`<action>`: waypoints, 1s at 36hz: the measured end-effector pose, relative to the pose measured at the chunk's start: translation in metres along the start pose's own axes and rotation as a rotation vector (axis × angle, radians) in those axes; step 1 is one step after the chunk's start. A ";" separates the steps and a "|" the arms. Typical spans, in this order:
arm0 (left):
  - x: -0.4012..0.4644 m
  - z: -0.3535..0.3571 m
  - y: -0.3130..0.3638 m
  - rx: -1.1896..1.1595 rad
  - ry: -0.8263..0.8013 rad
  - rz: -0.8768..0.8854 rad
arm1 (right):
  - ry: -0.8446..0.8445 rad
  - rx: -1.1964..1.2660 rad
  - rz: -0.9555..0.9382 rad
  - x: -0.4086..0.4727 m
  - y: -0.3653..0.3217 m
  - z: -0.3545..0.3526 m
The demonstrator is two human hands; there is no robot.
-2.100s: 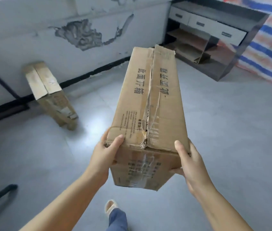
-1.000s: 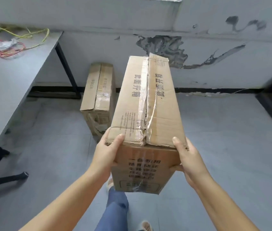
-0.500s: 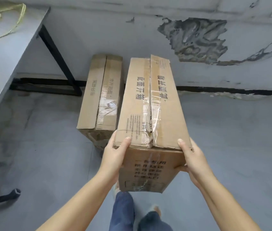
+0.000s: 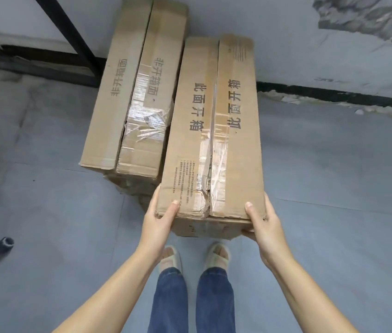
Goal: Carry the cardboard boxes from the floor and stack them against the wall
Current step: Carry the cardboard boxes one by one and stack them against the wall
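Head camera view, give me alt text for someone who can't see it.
Two bare hands, left hand and right hand, grip the near end of a long brown cardboard box with torn tape, held beside a second taped cardboard box lying on the grey floor near a peeling white wall. Below are blue jeans and pale sandals.

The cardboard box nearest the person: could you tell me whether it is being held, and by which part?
Yes: the left hand and right hand grip the cardboard box at its two near corners.
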State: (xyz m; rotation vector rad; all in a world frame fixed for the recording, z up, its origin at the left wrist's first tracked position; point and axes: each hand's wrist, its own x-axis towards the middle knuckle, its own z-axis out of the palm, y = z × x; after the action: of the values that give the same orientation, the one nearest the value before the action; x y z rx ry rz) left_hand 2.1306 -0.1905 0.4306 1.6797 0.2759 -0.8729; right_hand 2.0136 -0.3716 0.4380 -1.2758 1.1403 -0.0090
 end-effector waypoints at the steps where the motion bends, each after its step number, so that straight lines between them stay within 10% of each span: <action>1: 0.003 0.002 -0.007 0.008 0.011 -0.021 | -0.015 -0.006 0.026 0.003 0.005 -0.001; 11: 0.059 0.013 -0.007 -0.426 0.128 -0.520 | -0.052 0.020 0.103 0.051 0.010 0.017; 20: 0.123 0.020 0.010 -0.756 0.186 -0.520 | -0.049 0.008 0.040 0.112 0.010 0.043; 36: 0.116 0.010 0.012 -0.347 0.143 -0.485 | -0.083 -0.103 0.189 0.117 -0.005 0.025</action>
State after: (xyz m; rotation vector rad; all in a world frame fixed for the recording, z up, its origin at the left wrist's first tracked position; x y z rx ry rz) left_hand 2.2140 -0.2334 0.3608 1.3673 0.9081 -0.9898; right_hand 2.0905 -0.4221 0.3611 -1.2424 1.1972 0.2436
